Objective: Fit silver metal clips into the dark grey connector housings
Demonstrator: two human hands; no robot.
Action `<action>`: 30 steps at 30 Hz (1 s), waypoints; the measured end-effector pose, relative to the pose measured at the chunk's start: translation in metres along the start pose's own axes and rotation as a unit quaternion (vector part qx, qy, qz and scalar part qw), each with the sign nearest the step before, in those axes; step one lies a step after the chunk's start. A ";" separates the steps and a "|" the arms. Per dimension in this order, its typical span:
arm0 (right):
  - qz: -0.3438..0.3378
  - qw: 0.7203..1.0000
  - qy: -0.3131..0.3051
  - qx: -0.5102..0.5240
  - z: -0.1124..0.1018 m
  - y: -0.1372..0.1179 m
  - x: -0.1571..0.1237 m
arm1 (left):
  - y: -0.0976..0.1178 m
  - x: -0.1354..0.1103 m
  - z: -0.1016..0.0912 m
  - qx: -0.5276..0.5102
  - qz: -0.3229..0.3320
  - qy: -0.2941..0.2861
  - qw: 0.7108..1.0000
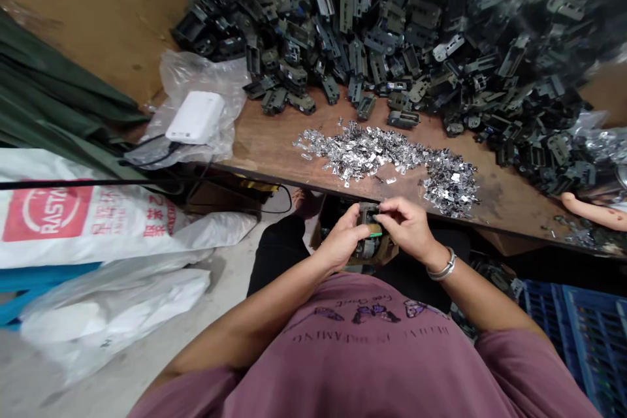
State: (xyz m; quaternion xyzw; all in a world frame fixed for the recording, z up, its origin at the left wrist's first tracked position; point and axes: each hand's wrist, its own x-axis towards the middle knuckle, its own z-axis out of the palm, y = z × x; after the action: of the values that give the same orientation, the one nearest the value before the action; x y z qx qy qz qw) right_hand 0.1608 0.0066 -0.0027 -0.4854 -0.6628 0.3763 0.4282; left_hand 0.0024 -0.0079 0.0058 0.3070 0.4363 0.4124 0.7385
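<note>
Just below the table's front edge, my left hand is closed around a dark grey plastic housing, thumb along its near side. My right hand meets it from the other side, fingertips pinched at the housing's right end; whether a small part sits between them is hidden. A green-edged piece shows right below the housing. Beneath my hands, more grey parts lie in a box at my lap, mostly covered. On the table lies a pile of small shiny metal clips.
A large heap of dark plastic housings covers the back of the wooden table. At left, a white power bank with a cable rests on clear plastic. Another person's arm reaches in at right. Blue crates stand lower right.
</note>
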 end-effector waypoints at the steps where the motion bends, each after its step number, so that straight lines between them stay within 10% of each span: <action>1: -0.020 1.000 -0.001 -0.007 0.004 -0.002 -0.002 | -0.002 -0.001 -0.001 0.011 0.017 0.003 1.000; 30: -0.221 0.968 0.048 -0.111 0.017 -0.004 -0.019 | -0.013 -0.009 -0.010 0.311 0.136 0.054 0.939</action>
State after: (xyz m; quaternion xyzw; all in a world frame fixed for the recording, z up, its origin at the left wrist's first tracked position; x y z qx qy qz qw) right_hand 0.1466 -0.0139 -0.0085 -0.3893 -0.7700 0.1724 0.4753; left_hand -0.0050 -0.0211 -0.0059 0.5551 0.5357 0.3685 0.5187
